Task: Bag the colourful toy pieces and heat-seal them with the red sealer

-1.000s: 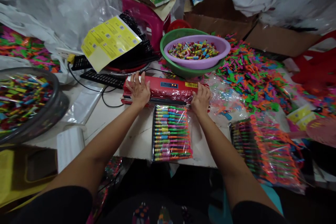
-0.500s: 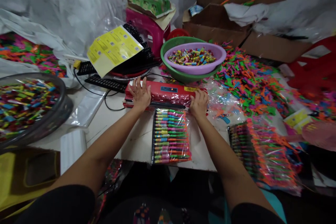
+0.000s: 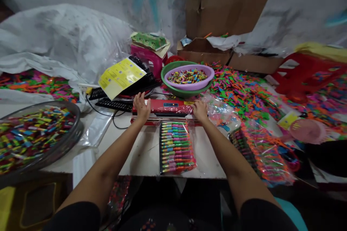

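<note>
A long red sealing machine (image 3: 173, 106) lies across the table, with a gap showing between its upper part and its base. My left hand (image 3: 142, 108) rests on its left end, fingers spread. At the other end, my right hand (image 3: 200, 110) has its fingers bent over the red upper part. A clear bag of colourful sticks (image 3: 177, 148), laid in a neat row, lies flat in front of the machine, its top edge at the machine's front.
Behind the machine, a purple basin (image 3: 189, 85) of small pieces sits in a green basin (image 3: 165, 65). A grey basin (image 3: 77, 126) stands left. Loose plastic parts (image 3: 244, 86), filled bags (image 3: 267, 155) and a pink basket (image 3: 307, 131) lie right. Yellow label sheets (image 3: 121, 75) are back left.
The view has tilted up, showing more wall and cardboard. The machine's upper part has risen off its base, and both hands have gone up with it.
</note>
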The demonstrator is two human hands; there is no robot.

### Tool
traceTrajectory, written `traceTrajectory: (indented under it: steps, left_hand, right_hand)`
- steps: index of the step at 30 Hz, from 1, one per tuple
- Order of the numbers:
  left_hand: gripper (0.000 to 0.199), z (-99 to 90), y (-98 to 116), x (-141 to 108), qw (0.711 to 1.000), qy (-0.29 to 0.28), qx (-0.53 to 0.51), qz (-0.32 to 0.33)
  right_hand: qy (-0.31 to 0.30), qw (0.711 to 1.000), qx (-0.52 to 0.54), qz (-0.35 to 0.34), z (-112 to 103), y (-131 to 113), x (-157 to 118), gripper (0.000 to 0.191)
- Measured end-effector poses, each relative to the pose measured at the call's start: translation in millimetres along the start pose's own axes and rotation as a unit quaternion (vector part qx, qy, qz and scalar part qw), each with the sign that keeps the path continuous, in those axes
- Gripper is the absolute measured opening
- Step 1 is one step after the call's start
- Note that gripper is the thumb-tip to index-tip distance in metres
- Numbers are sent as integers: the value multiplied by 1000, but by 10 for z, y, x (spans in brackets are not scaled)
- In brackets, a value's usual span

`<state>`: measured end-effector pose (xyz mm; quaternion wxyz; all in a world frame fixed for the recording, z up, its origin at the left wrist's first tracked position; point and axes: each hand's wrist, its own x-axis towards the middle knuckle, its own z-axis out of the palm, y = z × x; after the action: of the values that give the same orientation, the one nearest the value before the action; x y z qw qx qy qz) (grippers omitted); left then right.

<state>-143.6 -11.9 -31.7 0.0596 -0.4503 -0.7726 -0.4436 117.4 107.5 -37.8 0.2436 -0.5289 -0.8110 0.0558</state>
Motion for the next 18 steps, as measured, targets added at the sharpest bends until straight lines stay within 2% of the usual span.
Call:
traceTrajectory:
  steps: [2,4,5,7,9,12,15,16,18]
  left_hand:
    - [50,-120,3,-56,1000,6,-19,13]
    - [51,-242,-12,-255,998,-17,-47,25]
    - [52,-297,-24,-403,997,-40,-67,15]
    - [54,-386,-35,-755,985,-107,-123,-53]
    - [59,-442,-4,-1106,953,-183,-177,-164]
    - [75,-472,127,-1477,881,-267,-235,-310]
    - [99,-471,270,-1631,822,-310,-282,-385]
    - [107,-469,302,-1652,806,-318,-298,-400]
    - [119,-462,338,-1679,777,-332,-336,-415]
  right_hand:
    - [-25,1000,8,11,-86,-10,53,16]
    - [-44,999,13,11,-156,2,83,16]
    - [-52,998,17,8,-184,13,93,16]
    - [-65,998,24,8,-227,36,111,17]
    - [-78,996,24,19,-255,48,133,17]
    - [-63,997,8,45,-268,40,160,17]
    - [-20,998,-10,56,-248,31,150,17]
    - [-24,998,-11,56,-235,35,139,18]
    - [-71,996,-8,55,-208,57,119,17]
